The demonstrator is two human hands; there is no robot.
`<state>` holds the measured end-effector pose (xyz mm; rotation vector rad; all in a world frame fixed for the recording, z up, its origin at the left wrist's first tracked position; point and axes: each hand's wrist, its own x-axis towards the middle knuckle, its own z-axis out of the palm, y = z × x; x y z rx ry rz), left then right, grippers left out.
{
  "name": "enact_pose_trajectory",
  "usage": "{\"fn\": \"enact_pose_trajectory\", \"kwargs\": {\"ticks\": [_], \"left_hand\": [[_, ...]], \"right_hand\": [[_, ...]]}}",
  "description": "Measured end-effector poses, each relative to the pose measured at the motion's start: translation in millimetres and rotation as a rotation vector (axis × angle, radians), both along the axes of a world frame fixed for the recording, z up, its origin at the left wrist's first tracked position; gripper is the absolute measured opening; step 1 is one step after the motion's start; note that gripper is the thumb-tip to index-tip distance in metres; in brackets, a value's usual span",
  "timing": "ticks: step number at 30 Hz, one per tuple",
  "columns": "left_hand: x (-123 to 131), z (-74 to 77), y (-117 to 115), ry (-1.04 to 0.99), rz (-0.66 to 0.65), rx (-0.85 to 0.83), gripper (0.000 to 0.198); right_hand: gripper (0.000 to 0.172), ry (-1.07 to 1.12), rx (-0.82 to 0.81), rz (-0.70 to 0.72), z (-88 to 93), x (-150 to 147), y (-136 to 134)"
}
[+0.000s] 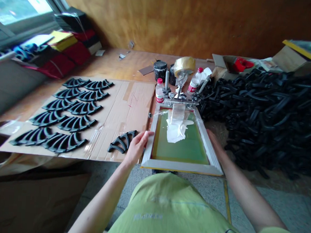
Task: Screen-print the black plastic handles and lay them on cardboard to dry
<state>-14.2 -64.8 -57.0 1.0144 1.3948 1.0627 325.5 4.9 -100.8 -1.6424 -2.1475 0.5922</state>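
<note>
A screen printing frame (149,144) with a green mesh (179,150) is in front of me, white ink (177,131) pooled on its upper part. A squeegee (178,112) stands over the ink, below a metal clamp bar (182,103). My left hand (137,145) is closed at the frame's left side, a fingertip on its edge. My right hand (215,144) lies along the right side; its fingers are mostly hidden by the frame. Just left of my left hand, a few curved black handles (121,142) rest on the cardboard sheet (119,111).
Rows of black handles (75,122) lie on the cardboard's left part. A big heap of them (265,115) fills the right. Behind the frame stand two bottles (159,92), a black tub (160,71) and a tape roll (184,65). An open carton (223,62) sits at the back right.
</note>
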Motion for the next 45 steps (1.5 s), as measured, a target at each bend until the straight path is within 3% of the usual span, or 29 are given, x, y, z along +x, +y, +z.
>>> {"fn": "enact_pose_trajectory", "kwargs": {"ticks": [2, 4, 6, 8, 11, 13, 19, 22, 26, 30, 32, 35, 40, 43, 45], "left_hand": [[1, -31.9, -11, -0.018, -0.026, -0.098, 0.069], [3, -59.3, -14, -0.001, -0.028, -0.141, 0.081], [5, -78.9, -13, 0.045, -0.015, -0.15, 0.082], [5, -90.8, -10, 0.072, -0.012, -0.15, 0.079], [3, -100.3, -9, 0.097, -0.014, -0.154, 0.073], [1, -104.2, -10, 0.113, -0.005, -0.162, 0.069], [3, -109.8, -13, 0.125, 0.029, -0.158, 0.058], [4, -109.4, -12, 0.105, 0.039, -0.155, 0.059], [4, -105.7, -12, 0.053, 0.018, -0.16, 0.064], [5, -98.6, -13, -0.003, 0.027, -0.189, 0.071], [7, -93.6, -13, -0.018, 0.037, -0.193, 0.072], [6, -81.7, -12, -0.037, 0.013, -0.208, 0.078], [-4, -37.9, -6, -0.01, -0.081, -0.201, 0.082], [-7, -0.2, 6, -0.005, -0.078, -0.101, 0.059], [-6, 23.7, 19, -0.03, -0.037, 0.012, 0.053]], "right_hand": [[0.036, -0.003, 0.098, -0.127, 12.5, 9, 15], [0.035, -0.023, 0.251, -0.154, 24.7, -3, 30], [0.055, -0.071, 0.351, -0.056, 33.3, -31, 41], [0.058, -0.172, 0.333, 0.087, 36.4, -64, 46], [0.024, -0.341, 0.187, 0.231, 31.0, -96, 39], [0.011, -0.422, 0.125, 0.31, 24.6, -100, 24], [0.019, -0.436, 0.122, 0.674, 27.4, -76, -15], [0.009, -0.398, 0.091, 0.669, 35.1, -75, -9], [0.015, -0.374, 0.196, 0.477, 24.0, -83, -9], [0.028, -0.353, 0.269, 0.581, 4.6, -77, -30], [0.022, -0.312, 0.247, 0.585, 5.2, -74, -29], [0.019, -0.261, 0.227, 0.434, 20.0, -80, -5], [0.06, -0.273, 0.271, 0.174, 60.6, -85, 50], [0.052, -0.154, 0.336, -0.044, 74.4, -48, 71], [0.039, -0.055, 0.345, -0.208, 68.7, -14, 78]]}}
